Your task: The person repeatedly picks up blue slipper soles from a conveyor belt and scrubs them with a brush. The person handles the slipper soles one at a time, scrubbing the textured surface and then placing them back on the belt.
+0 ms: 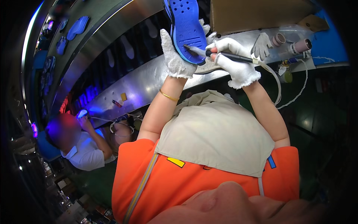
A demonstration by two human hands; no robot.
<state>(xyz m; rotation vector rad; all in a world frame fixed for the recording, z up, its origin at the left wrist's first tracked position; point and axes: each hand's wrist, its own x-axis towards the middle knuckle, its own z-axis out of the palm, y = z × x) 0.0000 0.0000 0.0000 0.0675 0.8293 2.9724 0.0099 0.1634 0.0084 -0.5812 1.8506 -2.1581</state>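
Left hand (174,56) (white glove) grips the blue shoe sole (186,26) above the steel bench (145,78) near edge. Right hand (233,61) clamps a brush (223,56) touching the sole's heel edge; spare glove (261,45) lies well apart.

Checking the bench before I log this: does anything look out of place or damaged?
One thing: a spare white glove lies loose on the metal ledge beside the spools. Otherwise the left hand holds the blue sole and the right hand the brush normally.

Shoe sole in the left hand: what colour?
Blue shoe sole, clearest in the head view.
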